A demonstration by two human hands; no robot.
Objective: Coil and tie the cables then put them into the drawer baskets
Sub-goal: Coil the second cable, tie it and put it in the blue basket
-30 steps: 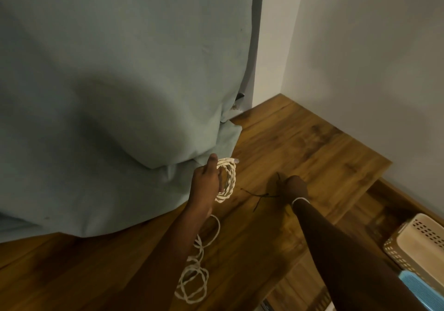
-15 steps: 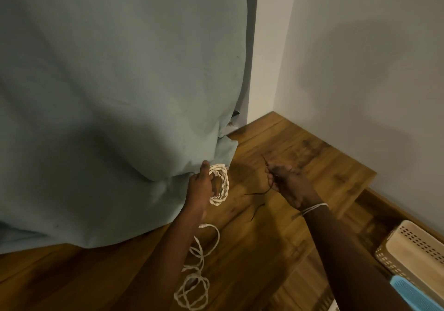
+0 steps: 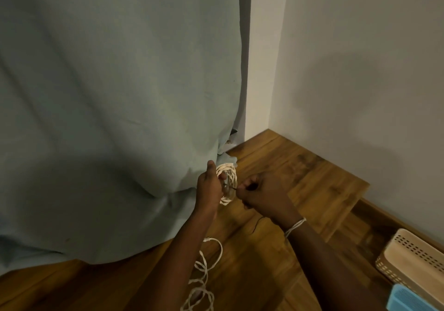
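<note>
Head view. A white coil is gripped by the left hand, with the thumb raised along the coil's near side and the fingers curled round its left rim. The coil is held edge-on and upright: its ring runs up and away from the hand, so that the long axis is close to vertical and the opening faces roughly toward the right hand. The coil is held above the table, not resting on it.

The right hand is closed, just right of the left hand, with the fingertips pinching a thin dark tie. The tie lies roughly level between the two hands, with one end at the coil's middle and the other hidden inside the right fist. A second dark wire lies on the table below the right hand.

The uncoiled cable hangs below the left forearm in loose loops, running down toward the lower frame edge; a white plug is seen at its upper end.

A grey-green curtain hangs left of and behind the left hand. A beige perforated basket stands well right of and below the right hand, with a blue basket touching its near edge.
</note>
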